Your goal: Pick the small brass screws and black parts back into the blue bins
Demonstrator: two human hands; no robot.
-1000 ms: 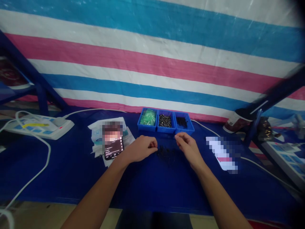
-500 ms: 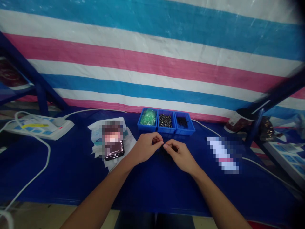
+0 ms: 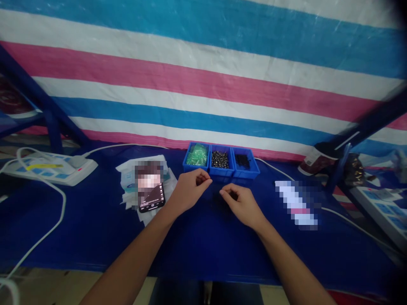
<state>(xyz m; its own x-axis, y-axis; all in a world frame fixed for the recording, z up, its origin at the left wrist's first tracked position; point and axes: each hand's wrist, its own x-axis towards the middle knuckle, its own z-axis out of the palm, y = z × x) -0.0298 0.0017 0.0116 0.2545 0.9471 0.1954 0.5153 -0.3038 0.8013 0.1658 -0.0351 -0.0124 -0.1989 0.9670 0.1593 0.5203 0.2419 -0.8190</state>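
Note:
Three small blue bins stand side by side at the back of the blue table. The left bin (image 3: 195, 168) holds green pieces, the middle bin (image 3: 221, 172) small dark and silvery parts, and the right bin (image 3: 246, 174) black pieces. My left hand (image 3: 191, 188) is just in front of the left bin, thumb and fingertips pinched together. To its right, my right hand (image 3: 243, 204) hovers over the table with its thumb against the curled fingers. Anything within either pinch is too small to make out.
At the left, a phone (image 3: 151, 202) lies on white packaging (image 3: 129, 183), beyond it a power strip (image 3: 74, 174) with a looping cable. Right of my hands are a blurred-out bright item (image 3: 297, 205), a cup (image 3: 313, 161) and another power strip (image 3: 381, 212).
My hands have moved apart. The left one has gone up and left towards the left bin, while the right one has shifted only slightly.

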